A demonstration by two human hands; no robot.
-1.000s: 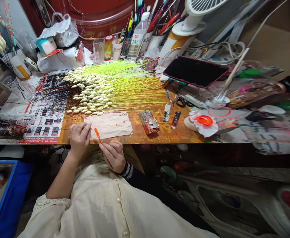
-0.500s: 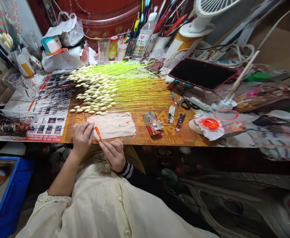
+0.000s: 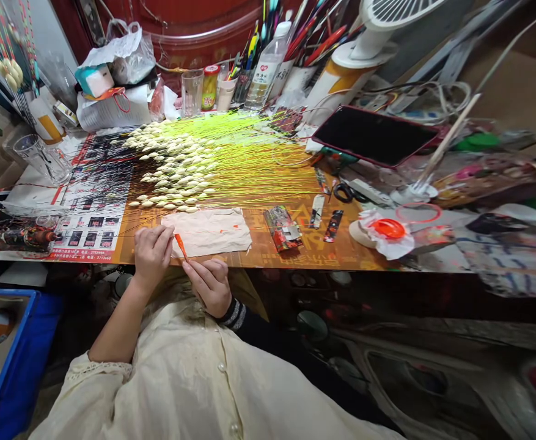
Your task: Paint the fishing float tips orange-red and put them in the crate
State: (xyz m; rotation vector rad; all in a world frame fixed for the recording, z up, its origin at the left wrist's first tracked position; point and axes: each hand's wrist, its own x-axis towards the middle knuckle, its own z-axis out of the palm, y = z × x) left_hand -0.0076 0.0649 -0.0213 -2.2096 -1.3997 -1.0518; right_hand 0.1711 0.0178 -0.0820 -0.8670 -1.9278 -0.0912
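Observation:
My right hand (image 3: 211, 286) is closed around a slim paintbrush (image 3: 180, 244), its orange-coated end slanting up and left. The brush's upper end comes close to the fingertips of my left hand (image 3: 154, 252), which are pinched together. Whatever thin thing they may hold is too small to make out. Beneath and behind the fingers lies a pale cloth (image 3: 210, 229) with small orange marks. Beyond it, many fishing floats (image 3: 176, 165) with cream bodies and thin yellow-green stems lie in rows across the table.
To the right are an orange paint dish (image 3: 389, 230), a paint-stained box (image 3: 282, 228), scissors (image 3: 343, 192) and a phone (image 3: 374, 135). A water bottle (image 3: 268, 67), a jar (image 3: 209, 88) and a fan (image 3: 363, 52) stand at the back. A glass mug (image 3: 43, 160) stands left.
Both hands stay almost in place. The orange end of the paintbrush has shifted very slightly near the left fingertips.

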